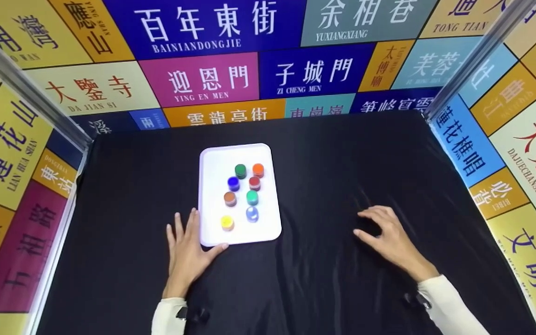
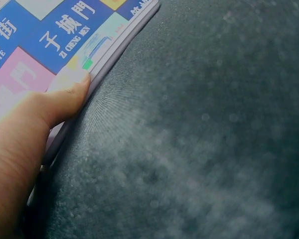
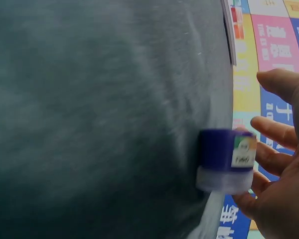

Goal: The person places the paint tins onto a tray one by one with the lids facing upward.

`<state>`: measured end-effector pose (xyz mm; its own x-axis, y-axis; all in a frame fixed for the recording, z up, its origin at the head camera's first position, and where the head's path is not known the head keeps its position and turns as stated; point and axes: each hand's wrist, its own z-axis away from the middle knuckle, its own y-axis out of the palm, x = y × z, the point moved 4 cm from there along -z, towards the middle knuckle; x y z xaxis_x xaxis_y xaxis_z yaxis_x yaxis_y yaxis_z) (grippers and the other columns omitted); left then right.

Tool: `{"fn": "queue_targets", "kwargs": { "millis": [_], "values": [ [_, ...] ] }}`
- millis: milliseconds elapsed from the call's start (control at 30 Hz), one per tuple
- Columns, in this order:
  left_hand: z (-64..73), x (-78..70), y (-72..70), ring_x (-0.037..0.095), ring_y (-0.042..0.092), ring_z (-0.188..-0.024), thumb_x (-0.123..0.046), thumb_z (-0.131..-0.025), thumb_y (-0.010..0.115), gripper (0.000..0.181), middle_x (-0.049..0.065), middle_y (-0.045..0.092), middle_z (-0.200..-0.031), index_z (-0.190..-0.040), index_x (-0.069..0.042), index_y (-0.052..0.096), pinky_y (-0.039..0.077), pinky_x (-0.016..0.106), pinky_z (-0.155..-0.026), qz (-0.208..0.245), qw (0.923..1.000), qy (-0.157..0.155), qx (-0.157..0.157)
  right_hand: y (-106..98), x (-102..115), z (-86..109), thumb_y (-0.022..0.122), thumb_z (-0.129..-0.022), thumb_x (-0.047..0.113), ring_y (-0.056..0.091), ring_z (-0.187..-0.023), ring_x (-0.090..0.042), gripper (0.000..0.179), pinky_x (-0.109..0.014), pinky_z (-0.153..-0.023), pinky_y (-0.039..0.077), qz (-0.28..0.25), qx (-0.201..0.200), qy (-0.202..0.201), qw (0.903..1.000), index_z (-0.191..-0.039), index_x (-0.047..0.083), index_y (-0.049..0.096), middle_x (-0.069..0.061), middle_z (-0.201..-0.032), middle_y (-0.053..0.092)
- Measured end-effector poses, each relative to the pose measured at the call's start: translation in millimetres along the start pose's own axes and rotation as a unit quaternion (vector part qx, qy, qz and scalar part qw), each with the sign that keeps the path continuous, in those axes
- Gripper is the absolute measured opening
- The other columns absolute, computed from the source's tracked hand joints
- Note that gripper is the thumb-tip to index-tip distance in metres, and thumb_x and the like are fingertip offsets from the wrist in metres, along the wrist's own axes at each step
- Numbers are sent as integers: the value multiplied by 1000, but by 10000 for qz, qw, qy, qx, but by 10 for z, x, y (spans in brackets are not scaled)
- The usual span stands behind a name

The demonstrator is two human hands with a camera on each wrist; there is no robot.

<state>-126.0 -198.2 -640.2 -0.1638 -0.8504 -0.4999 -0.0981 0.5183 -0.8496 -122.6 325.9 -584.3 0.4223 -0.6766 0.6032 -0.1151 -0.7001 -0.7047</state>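
Observation:
My left hand (image 1: 186,258) rests at the near left corner of a white tray (image 1: 214,163), its straight fingers along the left side. The left wrist view shows the thumb (image 2: 70,102) laid on the tray's rim. Small paint jars stand on the tray in two rough columns, among them yellow (image 1: 227,222), brown (image 1: 230,198) and orange (image 1: 257,169). Right of the tray, my right hand (image 1: 389,237) is low over the cloth, thumb and forefinger apart. A purple-lidded paint jar (image 3: 224,162) lies sideways against its lower fingers in the right wrist view; the head view hides it.
Black cloth (image 1: 324,270) with wrinkles covers the table. Panels with coloured signs close off the back (image 1: 212,74), left (image 1: 16,209) and right (image 1: 514,186) sides, with metal posts at the back corners.

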Motion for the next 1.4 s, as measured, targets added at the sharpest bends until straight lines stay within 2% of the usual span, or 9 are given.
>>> {"fn": "queue_targets", "kwargs": {
  "millis": [233,367,567,833,1167,1267,1400],
  "values": [
    [-2,-8,5,55,6,-167,-71,-84,84,124,18,31,-179,-173,-4,30,-4,70,-132,40,9999,61,-81,-18,-81,195,97,-80,8,57,-125,-42,47,-19,-115,28,-52,122,-68,9999,-122,0,79,-17,-126,74],
    [-5,-17,2,55,6,-167,-71,-84,83,123,18,32,-179,-173,-5,30,-3,71,-132,30,9999,105,-128,-51,-119,271,98,-79,8,56,-126,-43,49,-18,-117,27,-95,170,-110,9997,-124,0,79,-18,-128,73],
    [-9,-22,-10,55,6,-167,-72,-84,83,124,18,32,-179,-173,-4,30,-3,71,-132,23,9998,138,-112,-144,-192,346,99,-74,6,53,-127,-37,54,-15,-113,27,-200,207,40,9996,-124,3,80,-19,-130,70],
    [-22,-2,-29,51,4,-168,-74,-85,82,124,15,30,-180,-175,-6,28,-6,67,-133,-31,10000,14,-18,-198,-265,370,100,-73,4,53,-127,-35,55,-15,-115,29,-322,423,-261,9982,-124,4,79,-16,-129,71],
    [-16,3,-9,51,3,-168,-73,-86,81,124,15,29,-180,-175,-6,27,-6,67,-133,-4,10000,-22,43,-304,-304,409,101,-64,-6,55,-125,-33,60,-14,-115,33,-516,457,-649,9955,-119,3,80,-17,-123,73],
    [-13,4,-3,51,3,-168,-73,-86,82,124,15,29,-181,-175,-6,27,-6,68,-133,25,10000,-21,61,-312,-299,396,102,-62,-8,57,-122,-35,58,-13,-114,35,-504,399,-649,9958,-116,3,81,-19,-120,73],
    [-3,7,0,51,2,-168,-74,-86,81,124,15,28,-181,-175,-6,27,-7,67,-133,13,9999,-60,91,-303,-292,348,102,-66,-6,60,-118,-34,52,-9,-111,37,-365,302,-339,9983,-112,5,81,-18,-118,74]
  ]
}}
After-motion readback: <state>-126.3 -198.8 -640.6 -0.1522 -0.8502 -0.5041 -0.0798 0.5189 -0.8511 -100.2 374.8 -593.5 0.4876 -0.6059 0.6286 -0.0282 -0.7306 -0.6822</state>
